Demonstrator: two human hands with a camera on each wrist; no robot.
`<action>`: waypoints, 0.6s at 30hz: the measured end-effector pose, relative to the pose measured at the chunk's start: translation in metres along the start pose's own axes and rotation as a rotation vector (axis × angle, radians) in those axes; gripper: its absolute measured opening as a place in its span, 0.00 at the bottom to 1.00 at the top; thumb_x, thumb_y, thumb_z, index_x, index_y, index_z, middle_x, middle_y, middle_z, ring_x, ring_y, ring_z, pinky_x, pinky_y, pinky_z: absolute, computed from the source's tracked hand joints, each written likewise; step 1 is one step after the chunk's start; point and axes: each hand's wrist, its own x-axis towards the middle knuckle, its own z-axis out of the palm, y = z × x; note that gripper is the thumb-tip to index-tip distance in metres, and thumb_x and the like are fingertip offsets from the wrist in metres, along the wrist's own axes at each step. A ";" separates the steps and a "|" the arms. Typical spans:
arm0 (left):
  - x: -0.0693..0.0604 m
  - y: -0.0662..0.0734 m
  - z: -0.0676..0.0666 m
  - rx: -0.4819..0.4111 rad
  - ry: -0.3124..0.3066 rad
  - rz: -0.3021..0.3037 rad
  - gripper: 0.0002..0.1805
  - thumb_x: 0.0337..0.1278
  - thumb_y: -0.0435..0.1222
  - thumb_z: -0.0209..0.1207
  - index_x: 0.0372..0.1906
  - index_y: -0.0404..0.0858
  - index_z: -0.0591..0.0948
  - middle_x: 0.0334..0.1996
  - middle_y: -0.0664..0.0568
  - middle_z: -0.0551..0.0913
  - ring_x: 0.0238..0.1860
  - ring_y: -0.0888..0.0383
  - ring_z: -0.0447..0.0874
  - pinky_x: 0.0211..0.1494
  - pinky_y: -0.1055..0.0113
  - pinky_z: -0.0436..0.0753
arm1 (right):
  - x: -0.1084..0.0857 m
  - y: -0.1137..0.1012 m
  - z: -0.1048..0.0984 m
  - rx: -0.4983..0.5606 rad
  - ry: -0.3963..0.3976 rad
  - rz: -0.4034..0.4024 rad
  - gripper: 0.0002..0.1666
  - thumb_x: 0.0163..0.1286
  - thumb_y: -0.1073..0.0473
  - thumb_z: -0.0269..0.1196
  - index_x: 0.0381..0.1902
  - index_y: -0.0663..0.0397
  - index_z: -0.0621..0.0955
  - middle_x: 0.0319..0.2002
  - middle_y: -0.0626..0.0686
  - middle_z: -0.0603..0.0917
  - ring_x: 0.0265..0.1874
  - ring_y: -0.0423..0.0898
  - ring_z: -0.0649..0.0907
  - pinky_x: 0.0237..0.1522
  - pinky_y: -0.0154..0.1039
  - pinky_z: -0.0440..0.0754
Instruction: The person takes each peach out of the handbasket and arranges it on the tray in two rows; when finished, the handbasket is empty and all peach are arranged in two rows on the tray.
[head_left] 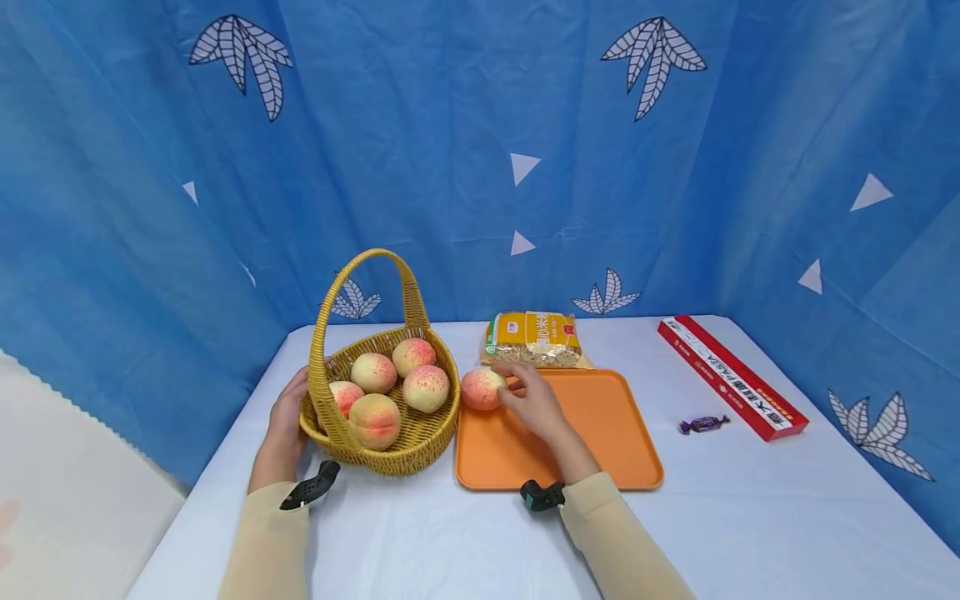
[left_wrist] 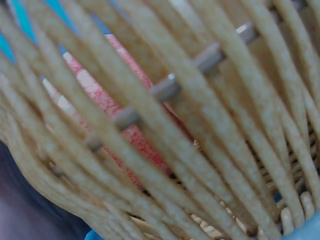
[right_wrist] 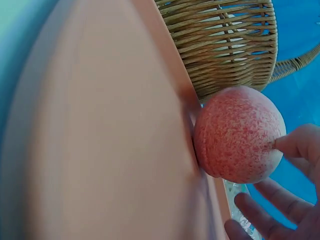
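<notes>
Faced blue, leaf-printed fabric (head_left: 450,125) across a white cloth-covered table (head_left: 442,550). Rested left hand (head_left: 284,419) against a golden, arched-handle wicker basket (head_left: 390,461) containing five round pink-and-cream peaches (head_left: 426,388); could not tell the curl of its fingers. Touched another round, rosy peach (head_left: 478,391) with the right hand (head_left: 536,406), thumb against its side and other fingers loosely spread; could not tell whether gripping. Found that peach at the far-left corner of a flat orange tray (head_left: 607,425), just beside the basket.

white table (head_left: 420,533) | basket (head_left: 393,461) | tray (head_left: 600,425) | yellow bag (head_left: 534,337) | red box (head_left: 731,377) | candy (head_left: 703,424)
</notes>
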 end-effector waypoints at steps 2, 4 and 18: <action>0.000 0.000 0.000 -0.001 0.001 -0.001 0.26 0.79 0.44 0.37 0.77 0.54 0.61 0.80 0.59 0.52 0.80 0.58 0.45 0.83 0.58 0.47 | 0.000 0.000 -0.001 -0.026 0.011 0.029 0.20 0.69 0.62 0.64 0.59 0.48 0.80 0.57 0.54 0.81 0.51 0.54 0.83 0.56 0.49 0.84; 0.000 0.000 0.001 -0.001 0.002 0.000 0.26 0.79 0.43 0.37 0.77 0.54 0.61 0.80 0.59 0.52 0.80 0.58 0.44 0.83 0.58 0.47 | 0.000 0.001 -0.002 -0.050 0.020 0.069 0.20 0.69 0.60 0.64 0.59 0.48 0.79 0.59 0.54 0.81 0.52 0.54 0.83 0.56 0.49 0.84; 0.000 -0.001 0.001 -0.002 -0.003 0.004 0.26 0.80 0.43 0.36 0.78 0.53 0.61 0.80 0.59 0.52 0.79 0.59 0.46 0.83 0.59 0.49 | 0.000 0.010 -0.020 -0.035 -0.018 0.224 0.21 0.67 0.57 0.66 0.57 0.53 0.75 0.60 0.58 0.81 0.55 0.56 0.84 0.59 0.52 0.81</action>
